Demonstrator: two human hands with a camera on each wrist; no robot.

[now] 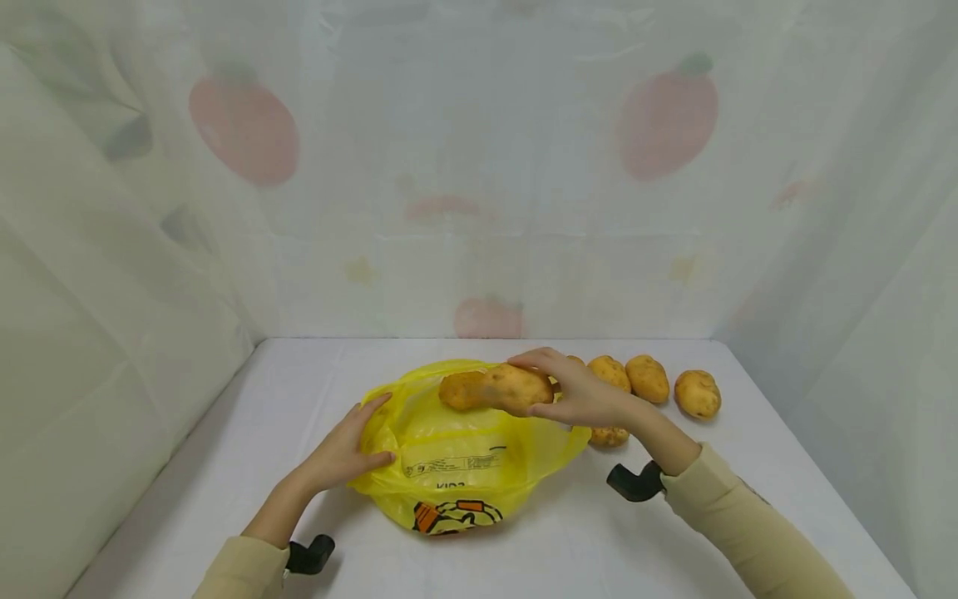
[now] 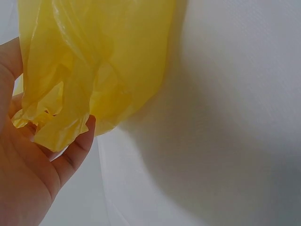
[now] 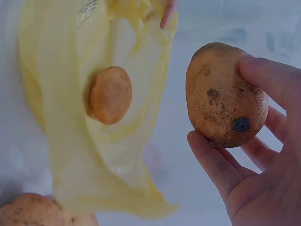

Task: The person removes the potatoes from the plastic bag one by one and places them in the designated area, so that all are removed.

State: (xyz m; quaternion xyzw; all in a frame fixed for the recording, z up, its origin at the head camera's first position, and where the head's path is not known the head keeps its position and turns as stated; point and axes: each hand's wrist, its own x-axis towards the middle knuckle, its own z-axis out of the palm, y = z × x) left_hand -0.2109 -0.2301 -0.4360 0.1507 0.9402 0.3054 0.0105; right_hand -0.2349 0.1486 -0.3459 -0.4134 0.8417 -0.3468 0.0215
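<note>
A yellow plastic bag (image 1: 467, 428) lies with its mouth spread wide, black print and an orange-and-black picture on its side. My left hand (image 1: 340, 449) grips the left rim of the bag; in the left wrist view, bunched yellow film (image 2: 61, 127) sits between its thumb and fingers. Above the bag's right part, my right hand (image 1: 587, 395) holds a potato (image 1: 516, 389) between thumb and fingers. The right wrist view shows dark spots on this held potato (image 3: 225, 96). Another potato (image 3: 112, 95) lies on the yellow film inside the bag.
Several potatoes stand right of the bag: one potato (image 1: 647, 378) at the back, another (image 1: 698, 394) farther right, and one (image 1: 609, 437) beside the bag's right edge, partly covered. A white cloth covers the table (image 1: 554, 549). Pale printed curtains (image 1: 464, 166) enclose the back and sides.
</note>
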